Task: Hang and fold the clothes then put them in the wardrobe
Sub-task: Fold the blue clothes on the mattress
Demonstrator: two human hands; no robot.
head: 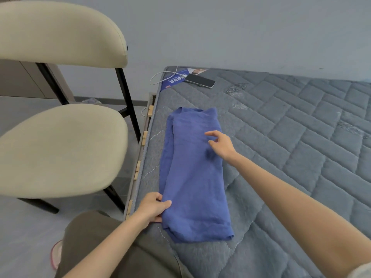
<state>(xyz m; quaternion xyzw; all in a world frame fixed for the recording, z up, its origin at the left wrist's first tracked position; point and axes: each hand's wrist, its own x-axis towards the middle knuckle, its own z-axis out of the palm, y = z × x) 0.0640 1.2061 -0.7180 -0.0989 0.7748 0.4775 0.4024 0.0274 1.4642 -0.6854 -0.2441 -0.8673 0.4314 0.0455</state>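
White print on the blue leaflet, perhaps Chinese, is illegible.

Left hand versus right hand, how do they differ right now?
The left hand pinches the near left edge of the blue garment; the right hand grips nothing, fingers loosely spread. The left hand sits close to the person, the right hand farther up the cloth. Both are bare.

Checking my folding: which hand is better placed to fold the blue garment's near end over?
Likely left: the left hand grips the blue garment at its near edge; the right hand hovers over its middle.
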